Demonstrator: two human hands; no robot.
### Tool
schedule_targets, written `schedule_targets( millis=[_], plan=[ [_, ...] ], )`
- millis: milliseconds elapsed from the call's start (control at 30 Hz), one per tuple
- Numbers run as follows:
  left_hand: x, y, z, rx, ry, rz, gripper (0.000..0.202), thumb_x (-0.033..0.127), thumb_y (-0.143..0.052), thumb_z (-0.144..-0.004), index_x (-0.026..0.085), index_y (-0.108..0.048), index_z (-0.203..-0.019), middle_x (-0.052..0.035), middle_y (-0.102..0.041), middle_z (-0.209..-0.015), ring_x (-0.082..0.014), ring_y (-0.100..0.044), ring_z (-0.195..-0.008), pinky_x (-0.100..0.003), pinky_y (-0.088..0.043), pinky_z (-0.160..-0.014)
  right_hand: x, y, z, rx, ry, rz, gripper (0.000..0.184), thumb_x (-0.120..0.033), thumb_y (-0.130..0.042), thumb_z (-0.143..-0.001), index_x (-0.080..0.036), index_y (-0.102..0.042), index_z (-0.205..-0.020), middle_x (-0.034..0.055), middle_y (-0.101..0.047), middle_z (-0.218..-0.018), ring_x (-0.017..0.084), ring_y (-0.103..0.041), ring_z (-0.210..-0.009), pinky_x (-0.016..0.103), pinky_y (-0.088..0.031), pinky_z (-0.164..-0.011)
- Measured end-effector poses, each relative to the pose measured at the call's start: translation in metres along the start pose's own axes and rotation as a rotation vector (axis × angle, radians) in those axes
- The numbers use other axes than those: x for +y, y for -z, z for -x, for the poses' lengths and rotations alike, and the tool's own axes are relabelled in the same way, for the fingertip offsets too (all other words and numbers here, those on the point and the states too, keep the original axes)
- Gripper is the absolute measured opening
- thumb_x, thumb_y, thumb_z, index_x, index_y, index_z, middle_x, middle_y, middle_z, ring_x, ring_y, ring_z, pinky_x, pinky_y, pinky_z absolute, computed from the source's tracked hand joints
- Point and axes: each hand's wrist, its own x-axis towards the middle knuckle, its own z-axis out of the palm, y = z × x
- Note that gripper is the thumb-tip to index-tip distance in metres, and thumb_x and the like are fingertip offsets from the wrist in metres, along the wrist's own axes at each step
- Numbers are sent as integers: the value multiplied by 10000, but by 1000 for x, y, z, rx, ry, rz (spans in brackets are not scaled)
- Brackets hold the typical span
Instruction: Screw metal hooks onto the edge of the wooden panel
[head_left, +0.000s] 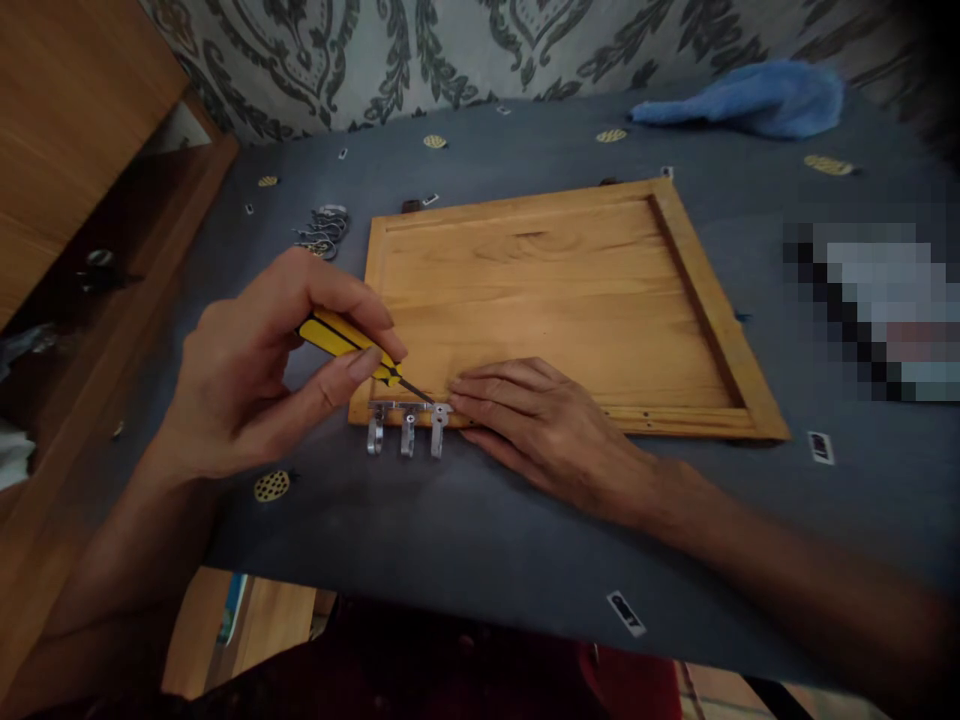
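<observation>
My left hand [277,360] pinches a yellow-and-black screwdriver [349,345] between thumb and fingers. Its shaft slants down to the right, the tip at the rightmost metal hook [438,430]. Two similar metal hooks, a middle hook [408,435] and a left hook [376,435], sit beside it along the near edge of a framed wooden panel [540,300]. My right hand [551,430] grips that near edge, fingers over the top and thumb lower down, with the fingertips close against the rightmost hook. Whether they also touch the hook is hard to make out.
A small pile of metal hooks [324,232] lies behind my left hand. At the back right is a blue cloth [765,100]; a blurred-out object [892,310] lies at the right. Wooden furniture [82,110] borders the dark patterned tabletop [450,530] on the left.
</observation>
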Motion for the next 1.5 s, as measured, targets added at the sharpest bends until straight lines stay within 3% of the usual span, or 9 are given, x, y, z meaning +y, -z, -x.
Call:
schedule_targets(
  millis=[167,467,833,1000,1267,1367,1500],
  plan=[
    [2,-2,0,-39,-61,20,247,108,-615,-864,203,-586,-1091,-32,-680,-983,-151,-704,-834,-281,-561,-714,0,0,-1,0,-3,-7,236,-208,-524,-974,-93,-682,-1107,116,-721,-1133,259,-648,-1055,440,-553,-889],
    [2,-9,2,-60,-55,25,219,104,-599,-879,178,-588,-1085,-42,-659,-980,-149,-690,-844,-259,-536,-722,1,0,0,-12,2,-37,239,-214,-510,-982,-111,-678,-1119,107,-716,-1141,245,-642,-1054,435,-542,-891],
    [11,-7,-3,-113,-66,-123,159,191,-573,-905,225,-566,-1060,-10,-690,-942,-149,-675,-816,-246,-500,-676,-3,3,-3,24,46,-132,169,-179,-525,-973,-126,-656,-1065,81,-731,-1017,204,-642,-952,403,-517,-863],
    [16,-7,-5,-157,-94,-215,99,229,-543,-943,221,-552,-1041,11,-680,-918,-119,-659,-728,-222,-482,-599,-4,2,-4,34,90,-81,172,-163,-533,-965,-117,-651,-1081,76,-732,-991,211,-622,-934,404,-512,-842],
    [24,-8,-3,-133,-57,-347,113,297,-537,-961,192,-546,-1002,31,-654,-833,-79,-592,-577,-216,-434,-528,-4,0,-2,1,108,1,193,-168,-496,-985,-139,-660,-1082,68,-726,-1012,204,-612,-939,389,-506,-841],
    [26,-12,-3,-112,44,-180,75,225,-522,-954,228,-527,-1029,9,-641,-906,-117,-643,-736,-237,-493,-622,-4,1,-2,-11,121,11,193,-161,-499,-982,-110,-663,-1070,83,-721,-1015,215,-606,-951,389,-503,-841],
    [30,-24,-4,-90,262,286,85,173,-459,-956,254,-486,-965,-6,-584,-966,-160,-634,-912,-341,-551,-858,-3,2,-2,-12,132,1,195,-161,-496,-984,-100,-664,-1060,87,-718,-1019,221,-598,-978,385,-496,-846]
  ],
)
